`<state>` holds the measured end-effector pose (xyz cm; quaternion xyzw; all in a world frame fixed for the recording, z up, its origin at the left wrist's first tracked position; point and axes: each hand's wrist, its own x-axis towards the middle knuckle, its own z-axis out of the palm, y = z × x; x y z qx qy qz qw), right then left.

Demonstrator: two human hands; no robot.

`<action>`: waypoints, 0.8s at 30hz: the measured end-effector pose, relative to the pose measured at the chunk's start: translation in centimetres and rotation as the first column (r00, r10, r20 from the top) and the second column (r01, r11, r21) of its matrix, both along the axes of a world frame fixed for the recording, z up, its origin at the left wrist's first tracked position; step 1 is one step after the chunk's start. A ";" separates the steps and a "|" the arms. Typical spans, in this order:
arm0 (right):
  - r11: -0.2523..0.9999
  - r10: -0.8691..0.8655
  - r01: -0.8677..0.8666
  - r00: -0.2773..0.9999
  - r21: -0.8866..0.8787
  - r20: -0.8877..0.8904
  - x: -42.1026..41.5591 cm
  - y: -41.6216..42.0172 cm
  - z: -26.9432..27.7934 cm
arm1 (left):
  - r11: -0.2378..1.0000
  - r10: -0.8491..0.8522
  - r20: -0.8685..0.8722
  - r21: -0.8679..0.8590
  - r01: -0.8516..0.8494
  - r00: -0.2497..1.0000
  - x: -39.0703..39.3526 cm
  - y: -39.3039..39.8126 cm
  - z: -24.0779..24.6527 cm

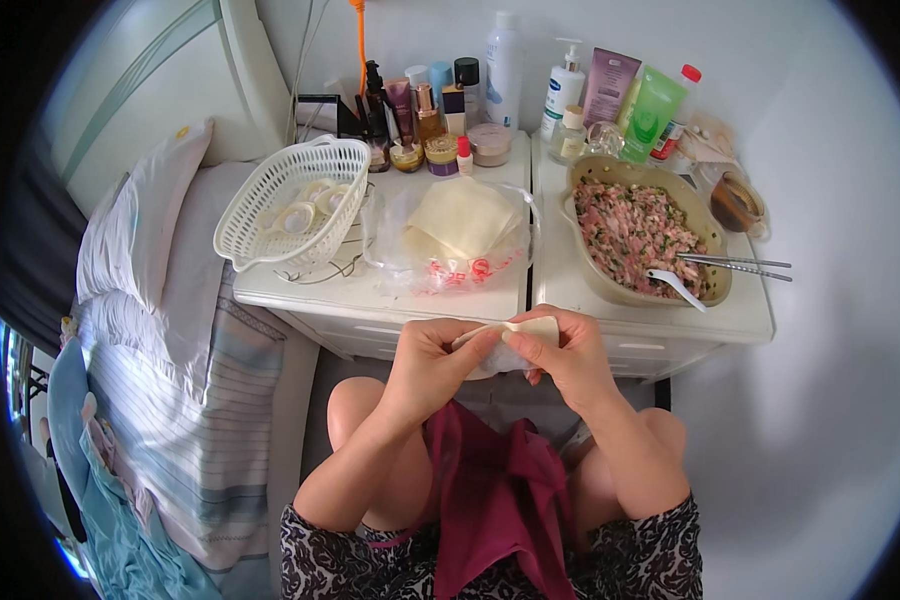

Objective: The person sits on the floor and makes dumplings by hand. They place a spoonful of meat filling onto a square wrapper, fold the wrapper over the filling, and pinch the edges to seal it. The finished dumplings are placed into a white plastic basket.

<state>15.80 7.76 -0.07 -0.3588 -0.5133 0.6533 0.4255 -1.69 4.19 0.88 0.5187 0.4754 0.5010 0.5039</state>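
Observation:
Between my left hand (435,360) and my right hand (566,352) is a folded dough wrapper (534,328), pinched by both thumbs and fingers at its upper middle, above my lap. Beyond it a stack of square dough wrappers (461,217) lies on a clear plastic bag (397,262) with red print. To the left, a white plastic basket (232,225) holds several filled, folded dumplings (298,218). At the right stands a beige basin (607,289) of minced meat with chopped greens (630,225); a white spoon (677,288) and metal chopsticks (742,262) rest in it.
Two white cabinets (555,289) stand side by side, with a dark gap between them. Cosmetic bottles (426,112), tubes (654,112) and jars line the back. A brown cup-like container (736,201) is right of the basin. A bed (195,435) is at the left, a wall at the right.

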 end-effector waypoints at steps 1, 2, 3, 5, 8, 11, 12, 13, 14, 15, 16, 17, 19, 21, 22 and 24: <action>1.000 0.007 -0.006 1.000 -0.023 0.020 -0.1 -0.1 0.1 | 1.000 -0.010 -0.031 0.004 0.010 0.999 -0.3 0.1 -0.4; 0.999 -0.032 0.033 0.999 0.001 -0.018 -0.2 -0.1 0.0 | 1.000 -0.020 -0.062 0.008 0.020 0.998 -0.5 0.2 -0.6; 0.997 -0.072 0.073 0.996 0.027 -0.057 -0.3 0.0 -0.2 | 0.996 -0.008 0.167 -0.092 0.024 0.986 -0.5 0.2 -0.4; 0.987 -0.143 0.152 0.980 0.058 -0.138 -0.4 0.1 -0.6 | 0.958 0.079 0.578 -0.270 0.099 0.812 0.2 0.3 -0.1; 0.976 -0.192 0.210 0.953 0.053 -0.232 -0.9 0.2 -0.9 | 0.977 0.012 0.586 -0.181 0.116 0.811 1.4 -0.5 -1.4; 0.978 -0.195 0.208 0.953 0.031 -0.231 -0.6 0.2 -1.0 | 0.987 -0.029 0.301 -0.140 0.074 0.953 1.1 -0.2 -1.9; 0.978 -0.194 0.207 0.953 0.033 -0.231 -0.7 0.3 -1.1 | 0.992 -0.028 0.238 -0.116 0.057 0.971 1.0 -0.1 -2.1; 0.978 -0.193 0.206 0.954 0.035 -0.231 -0.7 0.3 -1.1 | 0.991 -0.045 0.214 -0.112 0.070 0.976 0.9 -0.2 -2.1; 0.980 -0.189 0.199 0.956 0.025 -0.225 -0.6 0.3 -1.0 | 0.991 -0.062 0.189 -0.107 0.084 0.980 0.9 -0.3 -2.0; 0.981 -0.185 0.193 0.957 0.014 -0.223 -0.4 0.3 -1.0 | 0.990 -0.079 0.160 -0.104 0.097 0.984 0.8 -0.4 -1.9; 0.982 -0.181 0.186 0.958 0.003 -0.221 -0.4 0.2 -1.0 | 0.993 -0.062 0.147 -0.090 0.076 0.987 0.7 -0.4 -1.9; 0.984 -0.177 0.179 0.955 -0.014 -0.239 -0.5 0.2 -1.0 | 0.996 -0.046 0.135 -0.075 0.056 0.990 0.8 -0.5 -1.9; 0.985 -0.172 0.166 0.948 -0.045 -0.269 -0.7 0.0 -0.9 | 0.999 -0.018 0.137 -0.044 0.024 0.990 1.0 -0.5 -1.8; 0.984 -0.177 0.161 0.939 -0.078 -0.294 -0.8 -0.1 -0.6 | 1.000 0.010 0.159 -0.013 -0.008 0.987 1.1 -0.4 -1.7; 0.983 -0.178 0.157 0.935 -0.093 -0.307 -0.8 -0.1 -0.5 | 0.999 -0.033 0.225 -0.017 0.038 0.974 1.0 -0.4 -1.7; 0.981 -0.182 0.151 0.930 -0.118 -0.319 -0.6 -0.4 -0.5 | 0.991 -0.117 0.354 -0.017 0.131 0.928 0.8 -0.3 -1.6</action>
